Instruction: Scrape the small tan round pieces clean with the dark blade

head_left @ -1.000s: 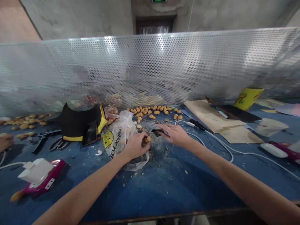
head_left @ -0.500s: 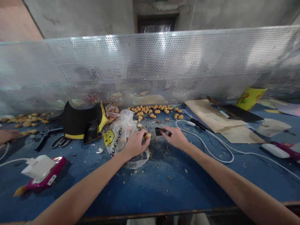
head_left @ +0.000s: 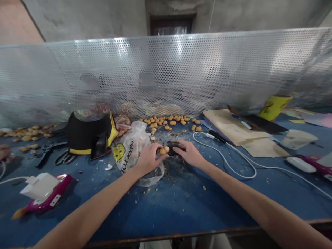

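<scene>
My left hand (head_left: 149, 157) is closed, pinching a small tan two-lobed gourd (head_left: 164, 150) between thumb and fingertips. Close against it on the right, a flat black piece (head_left: 172, 147) sits in my right hand (head_left: 190, 152), thumb on one side and fingers behind; what kind of piece it is I cannot make out. Under and beside my left hand lies a clear plastic bag (head_left: 140, 133) with a yellow smiling face and lettering. Several similar gourds (head_left: 173, 120) lie loose beyond my hands.
To the left are a black-and-yellow curved piece (head_left: 86, 133), scissors (head_left: 64, 157) and a white plug on a magenta power strip (head_left: 49, 197). A white cable (head_left: 228, 167), brown paper (head_left: 233, 131) and a yellow cup (head_left: 275, 108) stand right. Behind is a perforated metal screen (head_left: 168, 69). Another person's hand (head_left: 5, 152) shows far left.
My hands have come closer together, bringing the black piece up to the gourd. The gourd has turned so that both lobes now show. The other person's hand has shifted left.
</scene>
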Action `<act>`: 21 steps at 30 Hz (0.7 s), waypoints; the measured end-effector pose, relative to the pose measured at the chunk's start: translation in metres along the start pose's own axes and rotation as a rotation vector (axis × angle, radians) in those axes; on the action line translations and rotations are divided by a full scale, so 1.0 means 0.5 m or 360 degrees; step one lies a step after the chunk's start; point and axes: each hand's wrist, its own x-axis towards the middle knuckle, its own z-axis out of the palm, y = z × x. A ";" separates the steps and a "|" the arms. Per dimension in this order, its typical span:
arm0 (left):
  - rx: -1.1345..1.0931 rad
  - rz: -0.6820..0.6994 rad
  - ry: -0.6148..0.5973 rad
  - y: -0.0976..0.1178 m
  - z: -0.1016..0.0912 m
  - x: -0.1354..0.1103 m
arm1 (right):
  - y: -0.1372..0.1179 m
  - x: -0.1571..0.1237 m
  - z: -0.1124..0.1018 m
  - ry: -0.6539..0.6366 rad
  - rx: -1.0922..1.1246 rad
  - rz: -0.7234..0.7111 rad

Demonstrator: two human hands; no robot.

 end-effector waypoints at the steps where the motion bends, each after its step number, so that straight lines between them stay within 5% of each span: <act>1: 0.0013 0.0021 0.0006 0.000 0.000 0.000 | 0.001 0.000 0.000 -0.0012 0.0033 -0.0002; 21: 0.0015 0.0131 -0.0156 -0.004 0.007 0.000 | -0.004 -0.007 -0.005 -0.0259 0.0302 -0.0208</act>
